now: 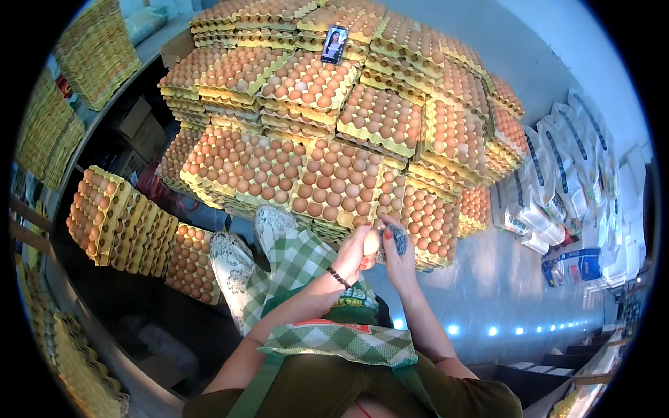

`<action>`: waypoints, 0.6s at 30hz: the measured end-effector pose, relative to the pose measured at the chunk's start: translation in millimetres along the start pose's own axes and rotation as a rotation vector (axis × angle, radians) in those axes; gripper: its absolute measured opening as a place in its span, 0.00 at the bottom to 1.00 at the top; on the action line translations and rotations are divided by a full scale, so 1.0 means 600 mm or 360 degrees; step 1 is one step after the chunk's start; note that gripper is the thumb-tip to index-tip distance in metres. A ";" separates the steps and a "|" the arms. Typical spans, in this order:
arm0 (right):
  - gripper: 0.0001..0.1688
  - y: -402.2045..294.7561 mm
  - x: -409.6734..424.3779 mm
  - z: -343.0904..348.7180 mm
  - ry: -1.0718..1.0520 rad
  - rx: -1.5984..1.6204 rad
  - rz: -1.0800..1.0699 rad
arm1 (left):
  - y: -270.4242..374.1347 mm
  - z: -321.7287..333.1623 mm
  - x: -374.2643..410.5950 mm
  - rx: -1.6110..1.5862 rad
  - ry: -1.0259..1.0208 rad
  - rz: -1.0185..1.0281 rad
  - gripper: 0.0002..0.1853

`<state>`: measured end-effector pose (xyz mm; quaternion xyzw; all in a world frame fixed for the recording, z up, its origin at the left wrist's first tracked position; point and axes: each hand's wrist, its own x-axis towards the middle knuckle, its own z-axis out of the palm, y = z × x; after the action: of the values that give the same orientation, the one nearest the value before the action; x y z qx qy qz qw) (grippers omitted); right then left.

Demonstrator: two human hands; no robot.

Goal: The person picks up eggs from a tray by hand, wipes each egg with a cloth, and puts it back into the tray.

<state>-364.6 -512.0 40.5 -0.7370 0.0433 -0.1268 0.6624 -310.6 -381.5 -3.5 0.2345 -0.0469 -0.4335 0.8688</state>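
Between the fingers of my left hand (351,250) is a pale brown egg (371,242). A grey-blue scouring pad (395,243), perhaps steel wool, is held in my right hand (401,261), close beside the egg; whether pad and shell touch is hard to tell. Both hands are above my lap, over a green checked apron (303,261). Just beyond them stands a stack topped by an egg tray (337,180) filled with brown eggs. Another full tray (431,224) lies to the right of my right hand.
Tall stacks of egg trays (308,83) rise ahead, with a lit phone (334,45) leaning on them. More loaded trays (125,224) stand at left. Empty trays (96,52) are piled on a shelf. White plastic packages (559,157) line the right wall.
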 end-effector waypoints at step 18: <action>0.15 0.025 0.007 -0.029 0.0370 0.0509 0.0642 | 0.016 0.047 -0.002 0.0467 0.0136 0.0193 0.20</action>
<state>-363.2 -531.3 28.1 -0.5801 0.2442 -0.0815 0.7728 -312.3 -386.2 26.1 0.3738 -0.0867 -0.3584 0.8510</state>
